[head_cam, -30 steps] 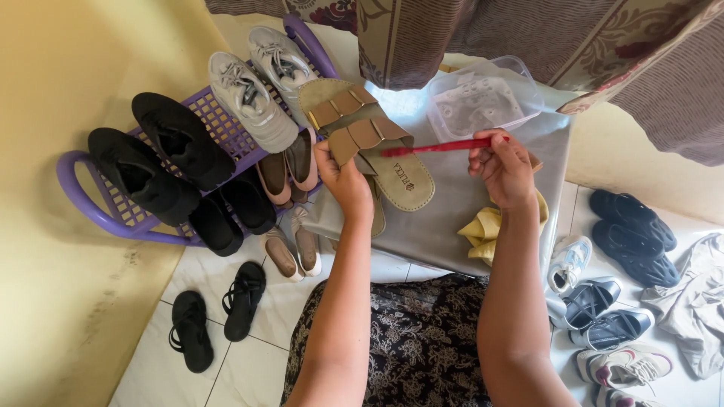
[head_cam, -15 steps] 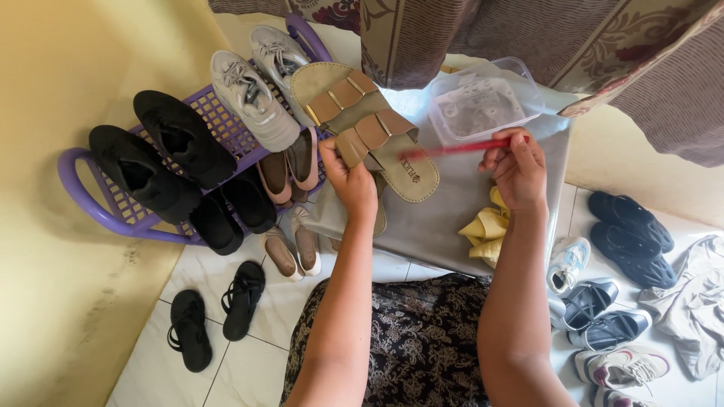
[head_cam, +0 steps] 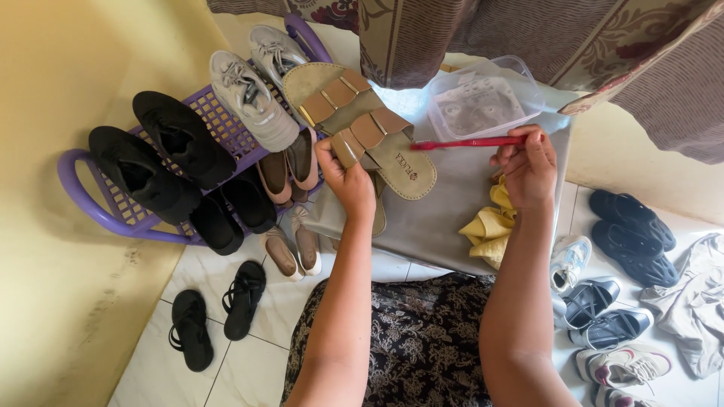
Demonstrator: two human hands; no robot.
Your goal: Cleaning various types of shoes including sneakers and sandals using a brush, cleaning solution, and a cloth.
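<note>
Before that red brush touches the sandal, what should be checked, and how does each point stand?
1. Left hand holds the tan sandal at its side: ok.
2. Right hand has a grip on the red toothbrush: ok.
3. Brush tip reaches the sandal's edge: ok.
4. Clear tub within reach behind the brush: ok; its contents: cannot tell.
5. Yellow cloth at hand under the right wrist: ok.
6. Bristles wet or dry: cannot tell.

Single head-worn camera looks steeply down, close above the hands [head_cam: 437, 169].
</note>
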